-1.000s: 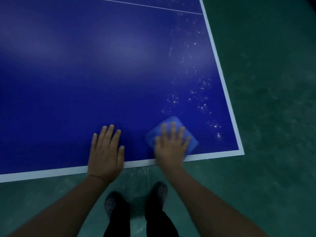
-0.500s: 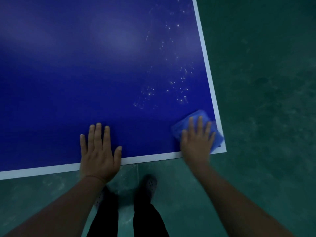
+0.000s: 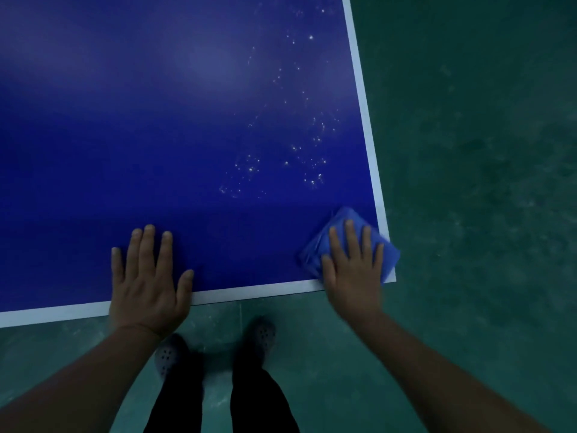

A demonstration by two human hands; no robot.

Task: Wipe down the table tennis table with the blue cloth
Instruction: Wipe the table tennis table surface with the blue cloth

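The dark blue table tennis table [image 3: 156,151] with a white border fills the upper left. A folded blue cloth [image 3: 343,223] lies on its near right corner, one edge hanging past the border. My right hand [image 3: 354,267] presses flat on the cloth, fingers spread, and hides most of it. My left hand [image 3: 146,276] rests flat on the table at the near edge, fingers apart, holding nothing. Pale droplets or specks [image 3: 296,151] are scattered over the surface beyond the cloth.
Green floor [image 3: 484,182] surrounds the table on the right and near side. My feet in grey perforated clogs [image 3: 263,334] and dark trousers stand just below the near edge.
My right hand has slid the cloth rightward along the near edge to the table's corner. My left hand has stayed flat at the near edge.
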